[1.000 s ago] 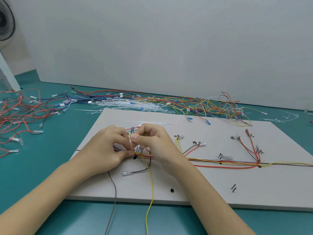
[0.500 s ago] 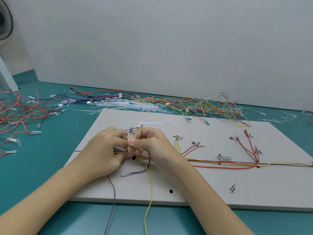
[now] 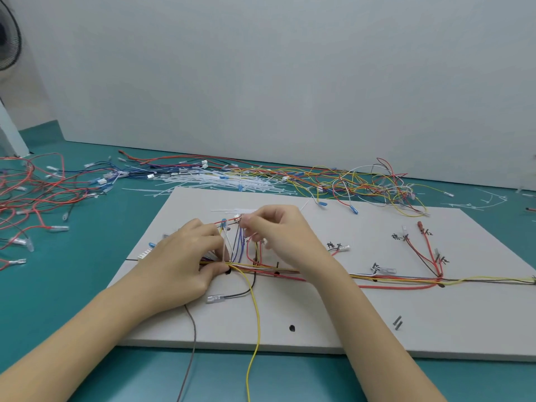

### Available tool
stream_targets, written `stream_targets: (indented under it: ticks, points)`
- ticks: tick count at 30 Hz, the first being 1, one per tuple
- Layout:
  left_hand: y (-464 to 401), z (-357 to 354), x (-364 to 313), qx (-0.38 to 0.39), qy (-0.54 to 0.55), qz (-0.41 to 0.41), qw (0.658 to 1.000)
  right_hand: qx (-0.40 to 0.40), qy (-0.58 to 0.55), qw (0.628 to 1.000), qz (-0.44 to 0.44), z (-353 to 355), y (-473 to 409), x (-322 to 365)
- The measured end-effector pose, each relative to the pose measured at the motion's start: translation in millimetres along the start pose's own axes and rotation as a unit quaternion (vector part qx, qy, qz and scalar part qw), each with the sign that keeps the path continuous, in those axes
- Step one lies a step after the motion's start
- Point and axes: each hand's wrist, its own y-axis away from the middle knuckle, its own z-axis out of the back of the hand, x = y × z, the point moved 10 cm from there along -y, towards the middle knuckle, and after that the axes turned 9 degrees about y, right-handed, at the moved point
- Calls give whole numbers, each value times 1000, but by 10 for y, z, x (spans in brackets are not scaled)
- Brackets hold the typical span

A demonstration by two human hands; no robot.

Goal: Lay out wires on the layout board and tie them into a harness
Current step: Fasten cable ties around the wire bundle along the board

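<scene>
A white layout board (image 3: 362,311) lies on the teal table. Across it runs a bundle of red, yellow and black wires (image 3: 400,281), with branches rising to labelled spots. My left hand (image 3: 185,262) pinches the bundle at its left end, where a white cable tie (image 3: 225,248) stands up around it. My right hand (image 3: 278,236) is raised just to the right and pinches the top of the tie near a small white connector (image 3: 237,218). A yellow wire (image 3: 255,329) and a grey wire (image 3: 193,338) hang off the board's front edge.
A pile of white cable ties (image 3: 214,179) lies behind the board. Loose yellow and red wires (image 3: 374,184) tangle at the back right, red ones (image 3: 32,195) at the left. A fan (image 3: 7,39) stands at the far left. A white wall closes the back.
My right hand has lifted up and away from my left, drawing the white tie upward. The blue, red and black branch wires between the hands are now exposed.
</scene>
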Motion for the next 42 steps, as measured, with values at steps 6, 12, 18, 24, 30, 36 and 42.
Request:
stream_targets:
  ticks: [6, 12, 18, 24, 30, 36, 42]
  points:
    - [10, -72, -74, 12, -61, -21, 998, -85, 249, 964, -42, 568, -226, -209]
    - [14, -116, -35, 24, -75, -3, 997, -35, 455, 887, -63, 556, -432, -419]
    - [29, -101, 1, 18, -30, 16, 999, -55, 542, 837, -61, 525, -441, -435]
    - [-6, 16, 86, 8, 104, 67, 992, -121, 504, 850, -89, 677, -380, -410]
    - [-15, 165, 146, -15, 178, 105, 978, -156, 464, 865, -108, 789, -365, -457]
    - [-21, 152, 97, -24, 178, 103, 978, -176, 412, 887, -116, 907, -342, -515]
    - [-12, 122, 71, -26, 161, 86, 983, -222, 343, 909, -78, 1000, -305, -540]
